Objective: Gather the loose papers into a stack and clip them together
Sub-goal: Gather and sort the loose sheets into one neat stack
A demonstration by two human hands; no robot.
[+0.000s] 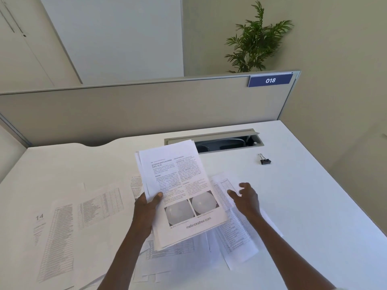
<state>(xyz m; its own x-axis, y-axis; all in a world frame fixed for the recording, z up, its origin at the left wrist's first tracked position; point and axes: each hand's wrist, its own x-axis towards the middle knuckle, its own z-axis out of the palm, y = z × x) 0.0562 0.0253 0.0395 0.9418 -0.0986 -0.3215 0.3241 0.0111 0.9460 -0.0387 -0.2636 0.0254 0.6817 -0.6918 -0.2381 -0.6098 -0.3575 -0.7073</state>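
Loose sheets, near edge: several printed pages [163, 266] lie overlapping on the white table [314, 206], partly under the raised stack.
Loose sheets, left: a long page of ruled lines [57, 241], a page marked "14" [39, 225] at its left and a table-printed page [100, 206] lie flat and overlapping, well apart from both hands.
Left hand: the left hand [146, 212] holds a stack of papers [180, 191] at the stack's left edge; its grip is clenched on the stack, thumb on the top page and fingers hidden beneath.
Stack: lifted clear of the table and tilted, its far end higher; the top page shows two columns of text, two round grey pictures and the line "mebooksfree.com"; the edges of the sheets beneath fan out unevenly at the left and bottom.
Right hand: the right hand [246, 197] is palm down on a listing sheet [234, 227] that lies on the table just right of the stack; its grip is released, fingers spread and pressing on the paper, closed on nothing.
Partly hidden page: a text page [136, 185] shows on the table behind the stack's left edge.
Binder clip: a black binder clip [265, 160] sits alone on the table, beyond the right hand and apart from every sheet.
Cable tray: a recessed slot [226, 141] with its flap raised is set in the table behind the stack.
Far edge: a beige partition [146, 109] carries a blue plate reading "018" [270, 80]; a green plant [255, 40] rises behind it.
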